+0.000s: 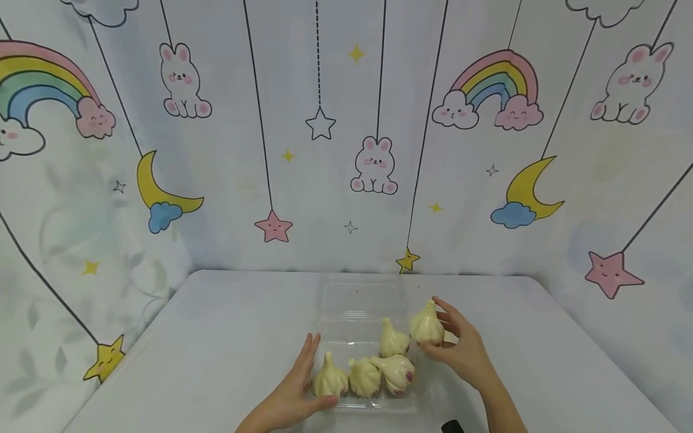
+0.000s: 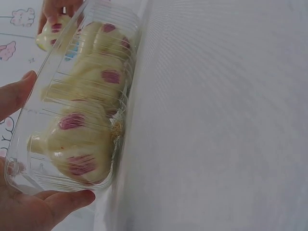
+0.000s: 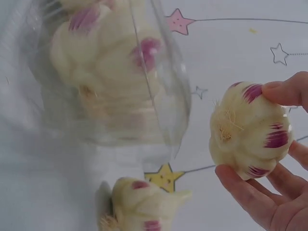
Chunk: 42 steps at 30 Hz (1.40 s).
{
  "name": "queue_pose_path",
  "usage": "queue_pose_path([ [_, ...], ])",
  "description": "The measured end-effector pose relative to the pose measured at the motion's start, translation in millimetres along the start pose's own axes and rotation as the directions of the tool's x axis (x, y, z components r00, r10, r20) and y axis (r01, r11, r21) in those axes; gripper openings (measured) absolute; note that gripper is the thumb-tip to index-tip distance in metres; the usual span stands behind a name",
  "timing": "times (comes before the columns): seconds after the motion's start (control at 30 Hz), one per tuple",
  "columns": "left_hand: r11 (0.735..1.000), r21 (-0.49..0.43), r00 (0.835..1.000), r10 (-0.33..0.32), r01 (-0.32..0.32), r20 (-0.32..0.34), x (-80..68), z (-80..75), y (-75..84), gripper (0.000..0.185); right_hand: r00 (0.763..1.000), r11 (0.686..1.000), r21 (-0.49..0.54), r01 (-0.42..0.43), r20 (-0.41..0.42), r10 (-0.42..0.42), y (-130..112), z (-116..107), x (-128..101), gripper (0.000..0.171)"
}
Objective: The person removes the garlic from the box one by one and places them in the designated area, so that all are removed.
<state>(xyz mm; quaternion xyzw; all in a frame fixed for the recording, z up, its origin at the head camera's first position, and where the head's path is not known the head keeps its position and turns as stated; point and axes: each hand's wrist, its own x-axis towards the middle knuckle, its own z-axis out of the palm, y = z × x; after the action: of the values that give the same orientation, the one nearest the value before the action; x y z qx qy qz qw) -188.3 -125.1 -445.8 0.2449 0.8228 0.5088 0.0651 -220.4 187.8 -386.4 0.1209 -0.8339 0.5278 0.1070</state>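
My right hand [image 1: 460,346] holds a garlic bulb [image 1: 426,325] between thumb and fingers, just off the right side of a clear plastic container [image 1: 363,406]. Its root end and purple patches show in the right wrist view. Several other garlic bulbs [image 1: 331,379] sit in the container, three along the front and one behind at the right. At the front left corner, my left hand [image 1: 295,385] rests against the container, fingers straight along the left side and thumb at the front edge. Another garlic bulb [image 3: 144,204] lies outside, mostly hidden behind the right hand in the head view.
The container's clear lid [image 1: 360,297] lies folded back behind it. All this stands on a white table [image 1: 227,331]. A small black object [image 1: 452,427] shows at the bottom edge. Behind the table hangs a printed cloth [image 1: 325,198] with rabbits, stars and rainbows.
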Motion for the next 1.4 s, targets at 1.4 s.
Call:
queue_pose_path([
  [1.4, 1.0, 0.005, 1.0, -0.008, 0.008, -0.009, 0.1, -0.6, -0.6, 0.092, 0.988, 0.97, -0.202, -0.135, -0.105, 0.115, 52.9, -49.8, 3.8, 0.083],
])
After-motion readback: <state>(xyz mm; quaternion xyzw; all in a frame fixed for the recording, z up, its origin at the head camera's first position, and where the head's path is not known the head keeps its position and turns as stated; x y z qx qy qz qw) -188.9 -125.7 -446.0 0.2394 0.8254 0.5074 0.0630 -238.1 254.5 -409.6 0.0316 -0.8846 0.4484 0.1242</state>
